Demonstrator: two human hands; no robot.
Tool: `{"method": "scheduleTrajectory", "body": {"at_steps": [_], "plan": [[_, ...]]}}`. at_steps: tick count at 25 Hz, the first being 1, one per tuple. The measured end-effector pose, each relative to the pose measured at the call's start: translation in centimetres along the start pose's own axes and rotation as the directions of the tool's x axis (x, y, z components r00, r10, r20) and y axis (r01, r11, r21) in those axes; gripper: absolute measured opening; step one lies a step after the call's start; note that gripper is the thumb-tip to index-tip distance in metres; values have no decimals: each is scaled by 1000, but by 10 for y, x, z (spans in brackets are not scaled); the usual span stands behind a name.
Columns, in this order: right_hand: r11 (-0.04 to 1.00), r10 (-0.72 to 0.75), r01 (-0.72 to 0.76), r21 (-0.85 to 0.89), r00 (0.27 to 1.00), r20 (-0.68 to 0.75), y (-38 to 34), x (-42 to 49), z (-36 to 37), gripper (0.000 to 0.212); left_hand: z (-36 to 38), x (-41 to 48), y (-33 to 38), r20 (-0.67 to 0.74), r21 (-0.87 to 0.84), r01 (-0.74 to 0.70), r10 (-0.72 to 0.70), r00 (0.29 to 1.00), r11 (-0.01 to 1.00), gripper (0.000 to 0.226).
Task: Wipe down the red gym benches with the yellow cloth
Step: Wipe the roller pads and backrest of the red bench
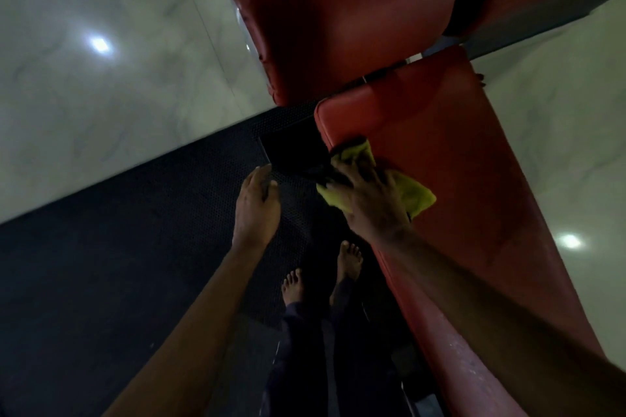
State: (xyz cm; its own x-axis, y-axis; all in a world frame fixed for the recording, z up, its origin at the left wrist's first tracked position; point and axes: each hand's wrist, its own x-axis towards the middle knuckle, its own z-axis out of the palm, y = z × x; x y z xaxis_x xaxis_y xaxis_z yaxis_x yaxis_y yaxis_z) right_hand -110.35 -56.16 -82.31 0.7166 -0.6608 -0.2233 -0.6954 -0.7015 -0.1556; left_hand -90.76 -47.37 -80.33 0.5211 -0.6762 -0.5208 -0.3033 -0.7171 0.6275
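Observation:
A long red padded bench [450, 152] runs from the lower right up to the middle of the view. A second red pad [332, 17] adjoins it at the top, tilted. My right hand [369, 200] presses the yellow cloth [415, 195] flat against the near left edge of the long pad, fingers spread over the cloth and reaching over the edge. Part of the cloth is bunched at the edge under my fingertips. My left hand [255, 203] hovers over the dark floor mat to the left of the bench, fingers straight and relaxed, holding nothing.
A black perforated rubber mat [135, 247] covers the floor to the left of the bench, bordered by glossy pale marble tiles [101, 61]. My bare feet [321, 271] stand on the mat close beside the bench. The bench's dark frame [294, 152] shows below the pad.

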Motion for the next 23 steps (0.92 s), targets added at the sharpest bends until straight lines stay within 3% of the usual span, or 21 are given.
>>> {"method": "scheduleTrajectory", "body": {"at_steps": [4, 6, 9, 12, 13, 15, 17, 19, 21, 23], "plan": [[996, 49, -49, 80, 999, 3, 31, -31, 5, 74, 19, 20, 32, 62, 38, -131, 129, 990, 991, 45], [979, 184, -175, 101, 980, -82, 57, -18, -3, 68, 35, 26, 46, 115, 49, -191, 184, 976, 980, 45], [858, 497, -462, 226, 857, -135, 102, 10, -16, 59, 60, 27, 54, 168, 0, -318, 314, 935, 948, 42], [770, 614, -563, 300, 782, -109, 99, 0, -11, 64, 83, 27, 58, 139, 114, -376, 360, 923, 920, 56], [780, 599, -554, 292, 795, -92, 84, -13, -5, 66, 88, 29, 61, 124, 194, -390, 372, 920, 900, 62], [886, 441, -411, 215, 890, -116, 60, -43, 3, 71, 95, 39, 73, 146, 270, -429, 404, 903, 862, 67], [953, 289, -267, 143, 944, -158, 82, -49, 6, 72, 98, 58, 86, 203, 311, -475, 430, 879, 823, 66], [894, 439, -414, 168, 886, -152, 130, -36, -2, 69, 102, 76, 96, 242, 375, -478, 414, 878, 794, 66], [758, 639, -588, 282, 756, -143, 171, -23, -10, 65, 103, 83, 98, 242, 417, -500, 437, 866, 759, 67], [652, 746, -667, 360, 648, -151, 176, -18, -12, 65, 108, 86, 99, 286, 379, -626, 558, 779, 681, 66]]}}
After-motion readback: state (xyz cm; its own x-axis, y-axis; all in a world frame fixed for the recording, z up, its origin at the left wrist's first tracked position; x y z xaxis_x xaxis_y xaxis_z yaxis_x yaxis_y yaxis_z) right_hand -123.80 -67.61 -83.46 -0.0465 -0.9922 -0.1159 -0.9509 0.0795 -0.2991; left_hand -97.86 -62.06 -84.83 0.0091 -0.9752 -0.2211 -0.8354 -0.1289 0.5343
